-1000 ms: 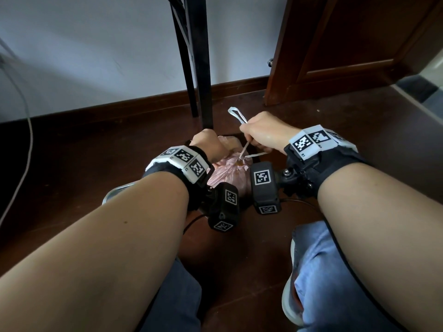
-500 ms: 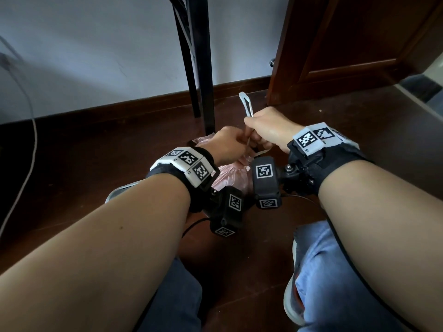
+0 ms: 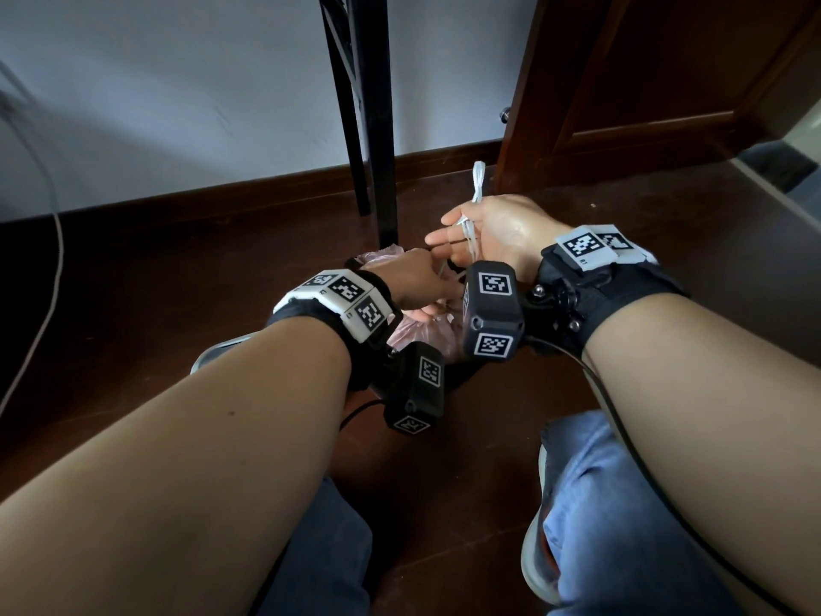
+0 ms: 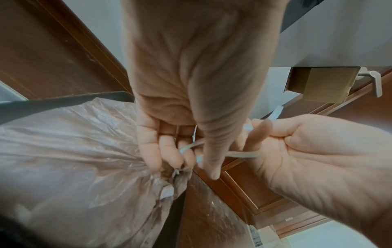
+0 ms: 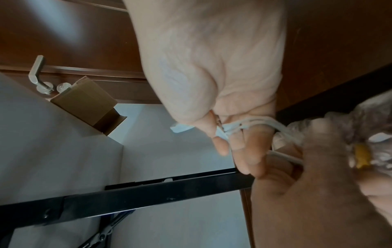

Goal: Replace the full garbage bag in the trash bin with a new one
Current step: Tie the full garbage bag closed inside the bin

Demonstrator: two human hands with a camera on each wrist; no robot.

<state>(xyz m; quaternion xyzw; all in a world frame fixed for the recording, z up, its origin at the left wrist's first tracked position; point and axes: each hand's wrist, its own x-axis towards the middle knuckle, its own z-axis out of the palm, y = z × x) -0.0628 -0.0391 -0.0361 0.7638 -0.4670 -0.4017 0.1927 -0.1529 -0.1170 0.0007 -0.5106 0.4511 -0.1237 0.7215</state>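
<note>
The pink garbage bag point(image 3: 417, 335) sits low in the middle of the head view, below both wrists, with its gathered neck point(image 4: 176, 174) bunched under the left hand point(image 3: 413, 282). It looks full, and its neck is cinched, so the step in hand seems to be tying it off before lifting it out. The bin itself is mostly hidden; only a dark rim point(image 4: 63, 100) shows behind the plastic in the left wrist view.

To do this well, the left hand should keep the gather pinned tight while the other pulls, so the knot seats at the neck and the thin film does not tear.

The right hand point(image 3: 497, 233) sits at about two o'clock from the left and grasps the white drawstring point(image 3: 471, 233), wound across its fingers point(image 5: 239, 142). The left hand's fingertips point(image 4: 152, 161) pinch the cord at the gather.

The drawstring's long axis runs from the neck up toward twelve o'clock, its looped end point(image 3: 478, 180) pointing at the baseboard.
</note>
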